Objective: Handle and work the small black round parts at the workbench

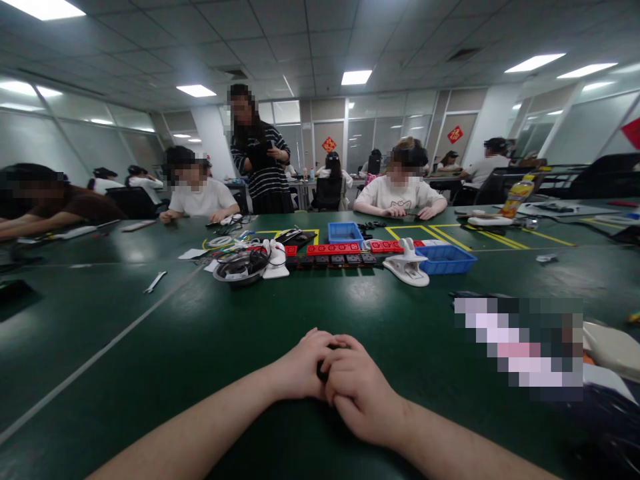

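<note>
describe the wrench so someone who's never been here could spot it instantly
Start from the big green table and find the pale seam slanting across its left part. Just past that seam, left of the round metal bowl, lies the wrench. It is slim and silvery, lying by itself, whereas the bowl sits among clutter.

one left hand (306,363), one right hand (363,390) up front, two blue bins (447,268), one metal bowl (241,281), one wrench (155,282), one yellow drink bottle (517,197), two white plastic fixtures (407,269), one standing co-worker (263,175)
</note>
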A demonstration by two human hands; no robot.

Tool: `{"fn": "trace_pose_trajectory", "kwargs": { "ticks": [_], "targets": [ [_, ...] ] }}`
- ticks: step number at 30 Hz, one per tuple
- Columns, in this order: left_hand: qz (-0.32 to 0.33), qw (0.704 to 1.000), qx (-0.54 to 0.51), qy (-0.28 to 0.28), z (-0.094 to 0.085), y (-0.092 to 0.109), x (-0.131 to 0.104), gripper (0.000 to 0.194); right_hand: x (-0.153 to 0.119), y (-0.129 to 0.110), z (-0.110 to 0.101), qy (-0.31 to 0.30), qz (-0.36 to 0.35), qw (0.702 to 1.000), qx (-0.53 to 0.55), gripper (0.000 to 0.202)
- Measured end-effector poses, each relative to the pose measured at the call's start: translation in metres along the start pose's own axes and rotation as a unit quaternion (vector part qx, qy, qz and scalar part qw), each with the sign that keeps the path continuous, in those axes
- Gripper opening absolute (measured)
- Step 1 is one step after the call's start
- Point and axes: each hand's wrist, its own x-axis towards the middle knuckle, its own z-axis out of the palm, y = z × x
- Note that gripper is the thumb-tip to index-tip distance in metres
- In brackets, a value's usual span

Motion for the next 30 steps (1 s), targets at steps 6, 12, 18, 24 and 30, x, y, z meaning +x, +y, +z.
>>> {"fn": "trace_pose_trajectory", "kwargs": {
  "ticks": [6, 12, 18, 24, 30],
  "targets": [
    [-0.007, 1.000, 0.015, -0.026, -0.006, 0.006, -0.002, 0.017, -0.002, -0.002, 0.001, -0.013, -0.046, 0.998, -0.028, 0.021],
    [-0.001, 1.000, 0.018, -0.017, -0.002, 0.006, -0.005, 0.072, -0.003, -0.002, -0.006, 0.043, 0.024, 0.999, -0.022, 0.023],
    [-0.088, 0.993, 0.069, 0.044, 0.007, 0.024, -0.006, 0.079, -0.003, 0.012, 0.007, 0.044, 0.195, 0.976, -0.084, 0.031],
    [-0.112, 0.987, 0.090, 0.077, 0.009, 0.026, -0.006, 0.047, -0.001, 0.016, 0.011, 0.035, 0.265, 0.958, -0.108, 0.023],
    [-0.143, 0.980, 0.102, 0.095, 0.006, 0.024, -0.005, 0.034, 0.000, 0.019, 0.012, 0.044, 0.286, 0.950, -0.117, 0.020]
  ]
}}
